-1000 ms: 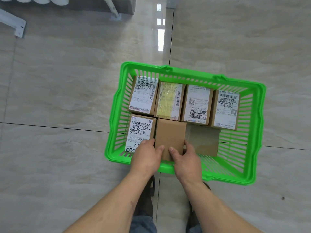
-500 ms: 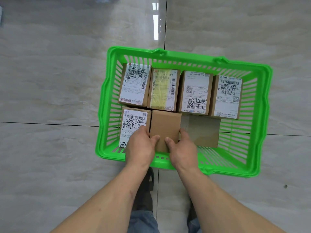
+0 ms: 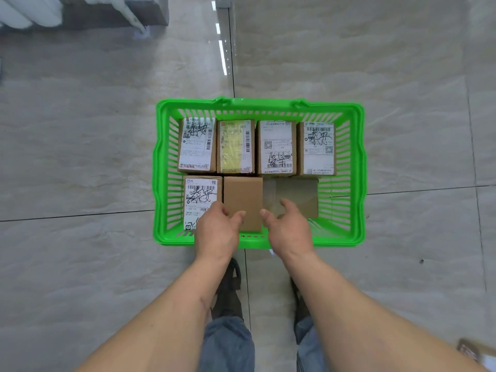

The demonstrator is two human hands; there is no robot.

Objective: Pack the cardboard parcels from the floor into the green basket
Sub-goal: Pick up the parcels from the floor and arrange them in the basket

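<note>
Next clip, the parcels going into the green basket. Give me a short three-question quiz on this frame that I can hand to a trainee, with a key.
1. How many parcels stand in the far row of the green basket?
2. True or false: the plain brown parcel in the near row shows a shipping label on top.
3. Which hand is nearer the taped parcel? A) left hand B) right hand

Key
1. Four, side by side, all with labels up.
2. False: its top is bare cardboard; the labelled near-row parcel stands beside it, on the left hand's side.
3. B: the right hand's fingers reach over the taped parcel, which lies lower than its neighbours.
</note>
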